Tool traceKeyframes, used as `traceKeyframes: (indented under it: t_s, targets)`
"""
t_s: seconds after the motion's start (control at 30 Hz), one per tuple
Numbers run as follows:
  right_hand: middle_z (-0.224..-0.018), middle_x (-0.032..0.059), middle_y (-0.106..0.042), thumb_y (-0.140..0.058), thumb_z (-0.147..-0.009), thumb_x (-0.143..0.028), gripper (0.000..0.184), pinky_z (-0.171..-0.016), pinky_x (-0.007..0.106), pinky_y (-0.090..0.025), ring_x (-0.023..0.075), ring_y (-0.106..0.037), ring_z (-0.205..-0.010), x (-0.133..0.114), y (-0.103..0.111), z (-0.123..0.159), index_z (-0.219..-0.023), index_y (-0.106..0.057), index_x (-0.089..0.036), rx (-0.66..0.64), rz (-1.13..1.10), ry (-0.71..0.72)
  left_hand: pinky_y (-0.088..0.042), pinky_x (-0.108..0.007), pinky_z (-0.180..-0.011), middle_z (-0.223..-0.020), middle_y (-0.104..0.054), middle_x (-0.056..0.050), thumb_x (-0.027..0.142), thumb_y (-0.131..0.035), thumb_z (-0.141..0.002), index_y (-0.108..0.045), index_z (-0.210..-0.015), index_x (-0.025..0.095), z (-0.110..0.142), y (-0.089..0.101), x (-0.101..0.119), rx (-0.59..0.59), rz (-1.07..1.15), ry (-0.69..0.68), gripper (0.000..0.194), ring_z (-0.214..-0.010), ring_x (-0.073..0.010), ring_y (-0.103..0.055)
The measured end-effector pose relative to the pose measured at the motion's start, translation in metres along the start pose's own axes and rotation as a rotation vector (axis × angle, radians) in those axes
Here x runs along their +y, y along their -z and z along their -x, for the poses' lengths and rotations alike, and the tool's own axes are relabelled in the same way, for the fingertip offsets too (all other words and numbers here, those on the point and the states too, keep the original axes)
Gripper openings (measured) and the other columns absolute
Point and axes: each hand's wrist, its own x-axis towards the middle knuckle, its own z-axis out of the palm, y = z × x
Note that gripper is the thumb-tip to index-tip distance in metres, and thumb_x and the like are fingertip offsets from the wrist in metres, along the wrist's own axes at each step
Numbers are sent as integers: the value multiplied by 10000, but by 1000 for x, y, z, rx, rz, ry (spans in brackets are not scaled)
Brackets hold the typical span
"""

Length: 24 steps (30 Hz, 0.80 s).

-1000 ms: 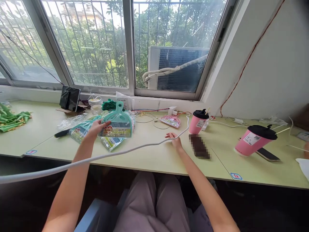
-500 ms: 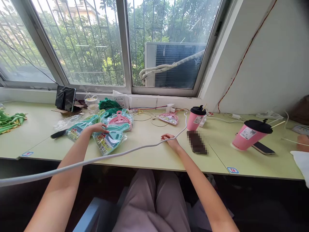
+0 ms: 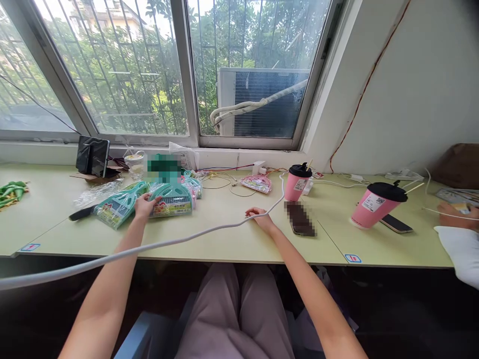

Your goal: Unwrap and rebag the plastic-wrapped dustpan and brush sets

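Observation:
My left hand [image 3: 145, 204] is closed on the left edge of a teal dustpan-and-brush set [image 3: 172, 200], wrapped in clear plastic with a printed card. The pack is raised at a tilt over the table. Beside it, under my left wrist, lies another teal wrapped set [image 3: 119, 204]. Part of a pink set [image 3: 194, 185] shows behind the held pack. My right hand [image 3: 262, 218] rests on the table with loosely bent fingers and nothing in them. A white cable [image 3: 224, 227] crosses in front of it.
A black-handled tool [image 3: 83, 213], a tablet on a stand [image 3: 93, 155] and crumpled plastic [image 3: 99, 192] are at left. Right of my hand are a dark phone [image 3: 301, 219] and pink cups [image 3: 297, 184]. A pink wrapped pack [image 3: 256, 183] lies near the window. Another person's hand [image 3: 458, 214] is far right.
My left hand has taken hold of the teal set and turned it, so its wide end now faces the table's front. My right hand stays resting; the view has shifted slightly.

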Motion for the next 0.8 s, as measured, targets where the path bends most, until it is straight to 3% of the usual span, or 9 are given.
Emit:
traceKeyframes:
  t_s: [0.07,0.17,0.27,0.37,0.47,0.53,0.67,0.73,0.8]
  targets:
    - [-869,25,-762,-571,-809,-195,174,-908,378,-554,210,-712,-916,0,0,0,-806,-737,-248,-2,6,-3,-397,-468,-1038,-1280,-572,-261,469,-669,-773,-567,-1202,39,4,-20,3,56,-151,17,616,-1218,-381,-517]
    - [-894,30,-762,-564,-814,-190,179,-918,380,-548,207,-711,-920,1,1,0,-826,-735,-240,-10,15,1,-350,-520,-1071,-1406,-437,-323,405,-556,-876,-386,-1383,-19,13,-43,13,107,-279,-10,683,-1323,-419,-406]
    - [-918,37,-760,-549,-820,-178,191,-922,376,-541,201,-710,-936,3,2,0,-869,-728,-226,-32,17,15,-307,-582,-1076,-1470,-364,-327,390,-537,-886,-238,-1480,-10,23,-51,20,190,-398,-93,776,-1371,-446,-320]
    - [-912,38,-757,-540,-831,-181,192,-914,364,-539,195,-710,-943,5,2,-1,-888,-719,-219,-43,13,22,-264,-581,-1109,-1540,-293,-283,358,-500,-899,-230,-1516,42,33,-49,22,211,-464,-238,744,-1427,-411,-245]
    - [-900,30,-757,-540,-835,-184,188,-913,354,-535,187,-710,-939,6,2,-2,-890,-715,-222,-43,0,17,-193,-578,-1153,-1567,-282,-233,370,-450,-926,-353,-1489,106,45,-49,20,120,-489,-342,629,-1468,-375,-191]
    - [-900,28,-757,-541,-831,-179,190,-913,353,-531,186,-710,-941,6,2,-1,-896,-714,-224,-45,-10,13,-124,-601,-1167,-1588,-255,-209,427,-420,-944,-430,-1456,143,53,-52,18,-5,-504,-373,585,-1490,-372,-139]
    - [-904,32,-756,-548,-820,-170,188,-904,345,-528,184,-709,-934,4,2,1,-888,-716,-220,-51,-22,27,-36,-670,-1142,-1614,-216,-182,535,-439,-927,-395,-1495,199,74,-61,19,-232,-485,-438,661,-1508,-397,-41]
    - [-904,32,-756,-553,-814,-169,188,-904,344,-527,182,-707,-929,3,3,2,-883,-721,-220,-46,-17,34,-14,-666,-1143,-1585,-285,-195,544,-483,-905,-405,-1489,185,90,-61,34,-243,-423,-518,690,-1505,-410,-58]
    - [-904,29,-757,-557,-812,-164,192,-903,343,-527,178,-702,-920,3,2,1,-884,-725,-222,-39,-1,36,7,-651,-1156,-1549,-353,-197,540,-490,-901,-459,-1450,166,115,-55,61,-178,-310,-639,665,-1504,-401,-93]
